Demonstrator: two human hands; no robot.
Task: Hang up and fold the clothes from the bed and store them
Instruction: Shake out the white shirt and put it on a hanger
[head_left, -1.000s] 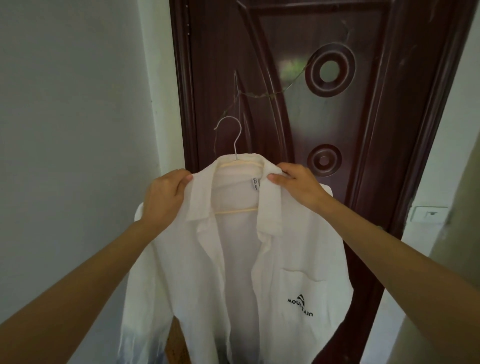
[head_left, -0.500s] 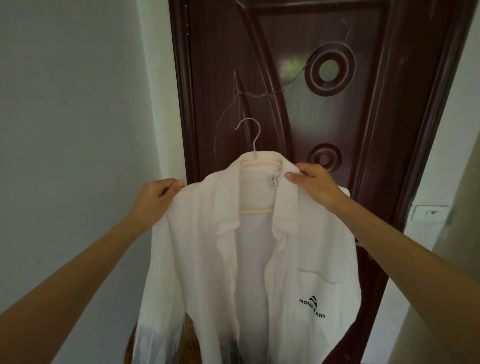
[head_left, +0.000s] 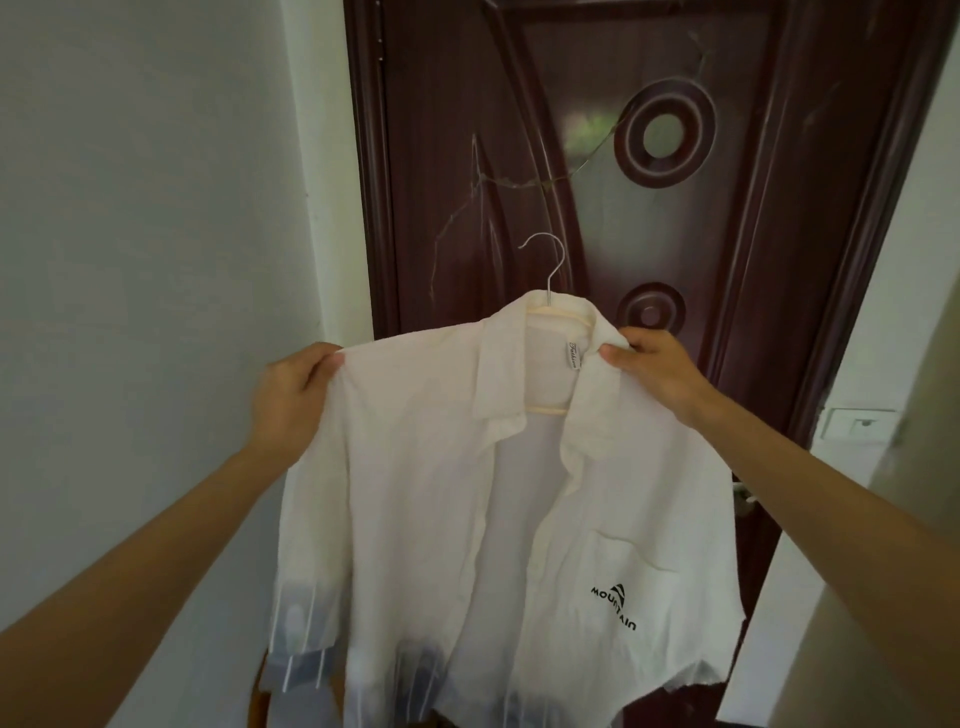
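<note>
White shirt (head_left: 415, 493) on hanger (head_left: 550, 332), held up in mid-air in front of dark brown door (head_left: 649, 218); touching neither door nor wall, as far as visible.

Left hand (head_left: 291, 395): gripping shirt's outer shoulder edge at the left, fingers curled round the fabric, thumb on the near side. Right hand (head_left: 654, 369): pinching the collar and shoulder fabric at the right, just beside the neck opening, thumb on the near face, fingers wrapped behind. Whether the hanger arm is caught inside that pinch: cannot tell.

Shirt spanning the gap between both hands, shoulder line stretched roughly level from left grip to right grip, slightly higher at the neck. Long axis vertical: collar at top, hem at bottom near the lower frame edge. Front face towards the camera, placket open, inside neck label showing. Chest pocket with black "MOUNTAIN" print at lower right. Hem and sleeve cuff (head_left: 301, 660) shading to grey-blue with pale stripes.

Hanger: pale bar visible inside the collar, thin metal hook (head_left: 550, 260) rising upright above the neck, open end turned to the left, hooked on nothing.

White wall (head_left: 145, 260) to the left. Light switch (head_left: 857, 423) on the wall right of the door frame. Door handle partly visible behind the right forearm.
</note>
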